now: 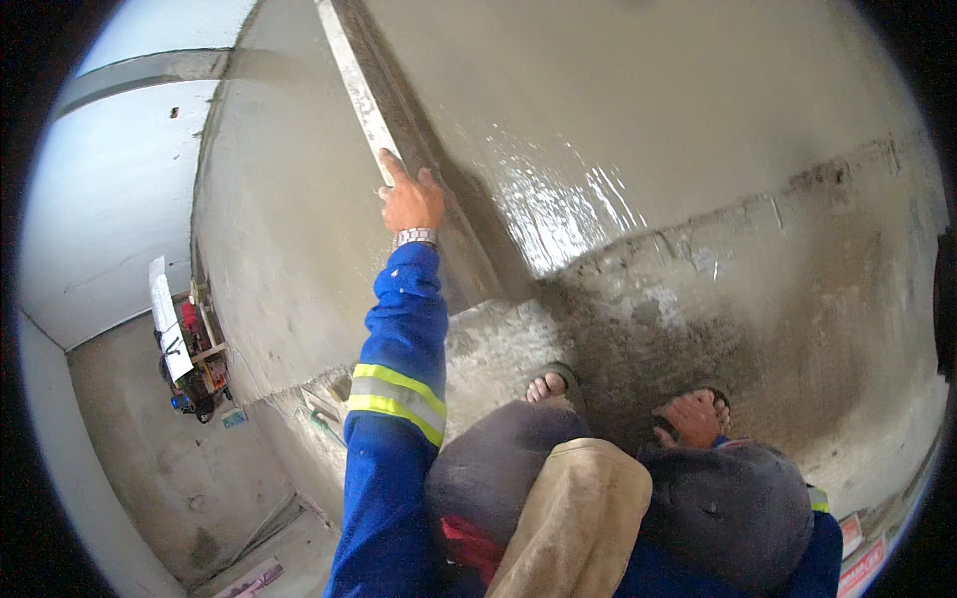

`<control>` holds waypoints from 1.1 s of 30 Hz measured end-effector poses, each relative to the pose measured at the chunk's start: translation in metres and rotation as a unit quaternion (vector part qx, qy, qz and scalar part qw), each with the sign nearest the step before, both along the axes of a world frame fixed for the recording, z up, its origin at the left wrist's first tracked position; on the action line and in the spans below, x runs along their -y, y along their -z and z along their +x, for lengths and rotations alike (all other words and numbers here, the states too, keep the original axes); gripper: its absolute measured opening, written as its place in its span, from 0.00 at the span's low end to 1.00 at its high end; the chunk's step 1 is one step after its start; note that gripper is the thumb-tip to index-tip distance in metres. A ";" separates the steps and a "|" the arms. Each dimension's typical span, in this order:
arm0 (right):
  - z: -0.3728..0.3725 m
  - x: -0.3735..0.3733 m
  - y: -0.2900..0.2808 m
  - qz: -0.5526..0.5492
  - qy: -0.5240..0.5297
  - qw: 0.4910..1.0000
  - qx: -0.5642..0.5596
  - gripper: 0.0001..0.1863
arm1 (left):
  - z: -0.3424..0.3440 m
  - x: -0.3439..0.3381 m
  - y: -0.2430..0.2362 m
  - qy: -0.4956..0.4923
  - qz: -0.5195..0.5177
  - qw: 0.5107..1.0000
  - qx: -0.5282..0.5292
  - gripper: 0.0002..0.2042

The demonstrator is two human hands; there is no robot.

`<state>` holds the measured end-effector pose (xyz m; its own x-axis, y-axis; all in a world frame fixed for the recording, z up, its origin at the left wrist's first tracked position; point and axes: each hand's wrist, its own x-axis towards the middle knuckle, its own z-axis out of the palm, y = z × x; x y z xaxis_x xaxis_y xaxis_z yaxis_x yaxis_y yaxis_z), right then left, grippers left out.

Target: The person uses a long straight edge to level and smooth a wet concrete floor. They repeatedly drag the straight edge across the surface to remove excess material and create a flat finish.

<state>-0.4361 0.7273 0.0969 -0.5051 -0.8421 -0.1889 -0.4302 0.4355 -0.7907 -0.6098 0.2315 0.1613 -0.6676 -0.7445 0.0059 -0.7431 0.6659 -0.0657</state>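
My left hand (413,202), with a metal-banded watch at the wrist, grips a long straightedge (359,90) near its near end. The index finger lies stretched along its pale, cement-splashed edge. The bar reaches away to the top of the view and rests on the smooth grey cement floor (269,189). To its right the cement (563,204) is wet and shiny. My right hand (690,417) is low by my right foot, beside my bent knee; its fingers are mostly hidden, so what it holds, if anything, cannot be made out.
A rougher, lower strip (638,319) runs under my sandalled feet, bordered by the ragged cement edge (738,204). At the left are a white wall (120,199) and a cluster of tools with a white board (169,319). Red-and-white packaging (862,563) lies at lower right.
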 end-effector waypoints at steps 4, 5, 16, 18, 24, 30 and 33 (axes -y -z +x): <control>-0.003 -0.003 -0.003 0.002 0.016 1.000 0.004 0.17 | 0.028 -0.033 0.005 0.031 0.032 0.999 0.011 0.41; -0.002 -0.003 -0.003 0.003 0.018 1.000 0.004 0.17 | 0.033 -0.045 0.002 0.035 0.043 0.998 0.016 0.42; -0.004 0.004 -0.003 -0.007 0.009 1.000 -0.001 0.18 | -0.011 -0.015 0.000 0.038 0.003 0.999 -0.011 0.40; -0.003 0.001 -0.006 0.003 0.028 1.000 0.004 0.18 | 0.008 -0.043 0.003 0.045 0.029 0.999 -0.005 0.41; -0.002 0.001 -0.004 0.002 0.030 1.000 0.008 0.18 | 0.016 -0.052 0.005 0.062 0.020 0.998 -0.018 0.41; -0.004 0.002 -0.003 -0.015 0.015 1.000 -0.016 0.19 | -0.027 -0.039 -0.003 0.046 0.002 0.999 -0.010 0.40; -0.005 0.002 -0.003 -0.010 0.015 1.000 -0.018 0.19 | -0.001 -0.056 -0.005 0.057 0.019 0.998 -0.021 0.40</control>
<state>-0.4411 0.7257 0.0998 -0.5360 -0.8303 -0.1527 -0.4466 0.4323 -0.7834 -0.6112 0.2878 0.1666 -0.7476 -0.6641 0.0089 -0.6642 0.7475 -0.0100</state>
